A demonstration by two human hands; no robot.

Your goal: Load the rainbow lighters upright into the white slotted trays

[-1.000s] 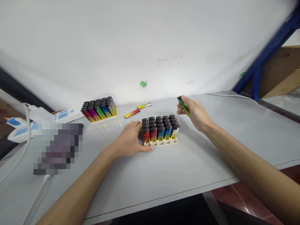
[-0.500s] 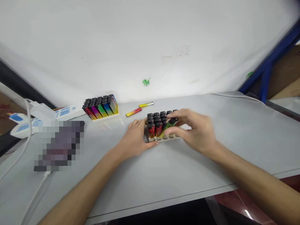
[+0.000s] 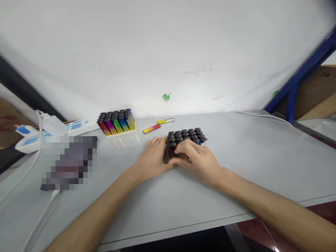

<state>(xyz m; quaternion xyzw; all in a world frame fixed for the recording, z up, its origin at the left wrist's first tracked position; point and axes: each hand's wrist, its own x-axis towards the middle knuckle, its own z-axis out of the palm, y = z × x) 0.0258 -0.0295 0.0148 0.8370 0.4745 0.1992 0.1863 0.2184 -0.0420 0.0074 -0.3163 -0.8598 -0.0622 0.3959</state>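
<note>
A block of black-topped lighters (image 3: 186, 134) stands upright in a tray in front of me; my hands cover most of the tray. My left hand (image 3: 153, 159) is wrapped around the tray's left end, thumb along the near side. At the near left corner, my right hand (image 3: 198, 161) pinches a lighter (image 3: 175, 154) by its black top, between thumb and fingers. Two loose lighters lie behind the tray, one red and yellow (image 3: 151, 128) and one yellow and silver (image 3: 165, 121).
A second full tray of colourful lighters (image 3: 117, 122) stands at the back left. Left of it are white power strips (image 3: 76, 126) with cables. A blurred dark object (image 3: 72, 162) lies at the left. A white cable (image 3: 262, 114) runs along the back right.
My right hand has moved left and down with the green lighter, from over the tray's right part to its near left corner. My left hand has stayed at the tray. The view has shifted slightly.
</note>
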